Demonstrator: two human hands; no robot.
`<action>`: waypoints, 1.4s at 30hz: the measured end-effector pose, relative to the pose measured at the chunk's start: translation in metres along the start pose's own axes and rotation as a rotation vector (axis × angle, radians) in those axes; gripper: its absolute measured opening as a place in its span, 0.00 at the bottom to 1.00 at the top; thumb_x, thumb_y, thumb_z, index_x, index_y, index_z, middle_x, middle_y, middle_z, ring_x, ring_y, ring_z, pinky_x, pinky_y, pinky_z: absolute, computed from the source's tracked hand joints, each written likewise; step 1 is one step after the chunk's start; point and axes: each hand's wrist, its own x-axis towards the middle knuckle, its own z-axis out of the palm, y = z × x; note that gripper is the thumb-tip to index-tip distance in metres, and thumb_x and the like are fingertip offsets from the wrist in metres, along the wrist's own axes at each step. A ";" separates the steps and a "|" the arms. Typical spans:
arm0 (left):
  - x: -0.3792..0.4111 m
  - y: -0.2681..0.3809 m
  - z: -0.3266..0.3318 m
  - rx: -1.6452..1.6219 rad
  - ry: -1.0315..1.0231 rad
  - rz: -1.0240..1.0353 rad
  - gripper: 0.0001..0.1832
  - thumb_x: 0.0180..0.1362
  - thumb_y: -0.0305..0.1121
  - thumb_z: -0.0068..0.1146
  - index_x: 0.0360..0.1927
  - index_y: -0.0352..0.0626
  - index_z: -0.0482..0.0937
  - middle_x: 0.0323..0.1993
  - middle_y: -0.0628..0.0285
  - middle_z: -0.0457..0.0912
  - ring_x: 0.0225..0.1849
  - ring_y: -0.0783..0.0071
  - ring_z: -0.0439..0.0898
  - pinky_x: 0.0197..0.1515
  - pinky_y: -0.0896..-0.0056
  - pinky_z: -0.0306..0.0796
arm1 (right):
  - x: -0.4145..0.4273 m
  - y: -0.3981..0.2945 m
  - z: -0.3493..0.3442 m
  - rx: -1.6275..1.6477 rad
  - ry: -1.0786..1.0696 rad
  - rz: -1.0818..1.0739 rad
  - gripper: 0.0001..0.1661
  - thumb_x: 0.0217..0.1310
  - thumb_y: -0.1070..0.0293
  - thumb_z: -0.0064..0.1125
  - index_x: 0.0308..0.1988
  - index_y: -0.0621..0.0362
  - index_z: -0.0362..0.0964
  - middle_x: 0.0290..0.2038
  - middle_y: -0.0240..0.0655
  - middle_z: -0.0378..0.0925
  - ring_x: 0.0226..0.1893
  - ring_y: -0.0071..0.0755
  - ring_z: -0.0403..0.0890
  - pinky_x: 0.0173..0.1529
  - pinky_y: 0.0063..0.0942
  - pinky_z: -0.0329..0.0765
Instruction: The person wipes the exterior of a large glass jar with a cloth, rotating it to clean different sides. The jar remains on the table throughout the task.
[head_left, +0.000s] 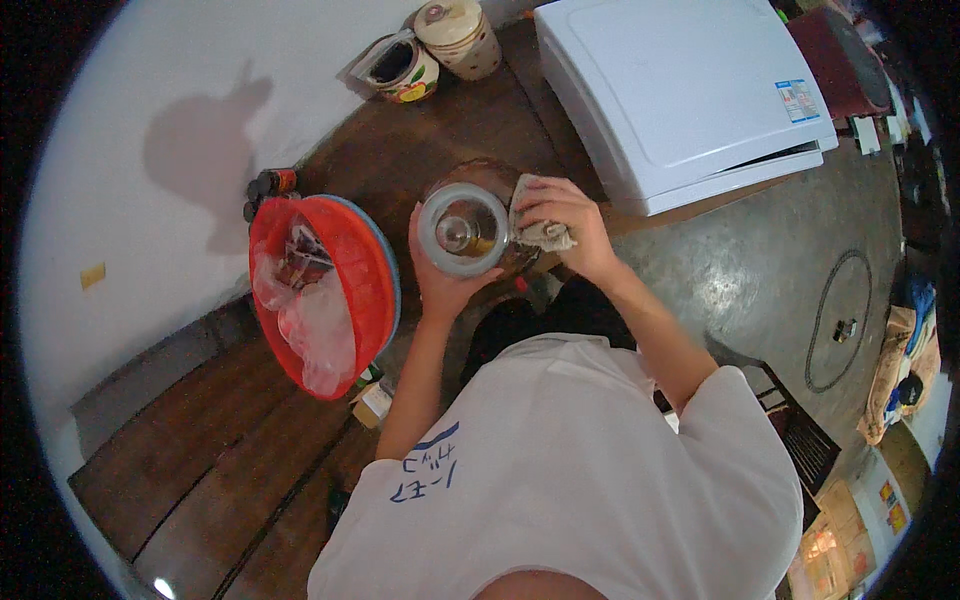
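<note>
My left hand (444, 289) grips a clear round glass vessel (426, 231) with a thick pale rim, its thumb and fingers spread around the near and left sides. Through the rim a smaller round form shows; whether it is a knob or the vessel's base, I cannot tell. Bunched in my right hand (574, 221) is a greyish-beige cloth (551, 236), close against the vessel's right side. Both hands are over the near edge of a dark brown wooden table (480, 124).
Left of the hands, a red plastic basket (339, 277) holding plastic bags leans on its side. Two ceramic jars, one lidded (459, 41) and one without a visible lid (412, 79), stand by the wall. A white box-shaped appliance (675, 82) occupies the right. A cable loop (814, 330) lies on the floor.
</note>
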 end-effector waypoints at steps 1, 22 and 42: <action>0.000 -0.001 -0.001 0.010 0.002 0.008 0.78 0.32 0.54 0.93 0.82 0.35 0.51 0.78 0.49 0.62 0.77 0.54 0.66 0.80 0.52 0.58 | 0.010 0.001 -0.002 0.029 -0.025 -0.019 0.13 0.46 0.75 0.74 0.37 0.53 0.86 0.48 0.34 0.89 0.60 0.52 0.83 0.67 0.46 0.76; -0.003 0.006 -0.006 0.096 0.002 -0.083 0.77 0.30 0.44 0.93 0.82 0.35 0.52 0.78 0.48 0.63 0.79 0.53 0.65 0.81 0.53 0.58 | -0.012 -0.017 -0.019 -0.163 0.001 0.174 0.30 0.47 0.76 0.74 0.54 0.54 0.82 0.50 0.39 0.84 0.52 0.52 0.83 0.55 0.44 0.82; 0.002 0.039 -0.013 0.438 -0.063 -0.147 0.78 0.29 0.55 0.92 0.83 0.43 0.54 0.82 0.48 0.59 0.83 0.50 0.59 0.84 0.46 0.48 | 0.127 0.001 -0.005 -0.353 -0.560 0.139 0.26 0.51 0.66 0.70 0.53 0.52 0.84 0.48 0.43 0.86 0.52 0.57 0.85 0.56 0.52 0.83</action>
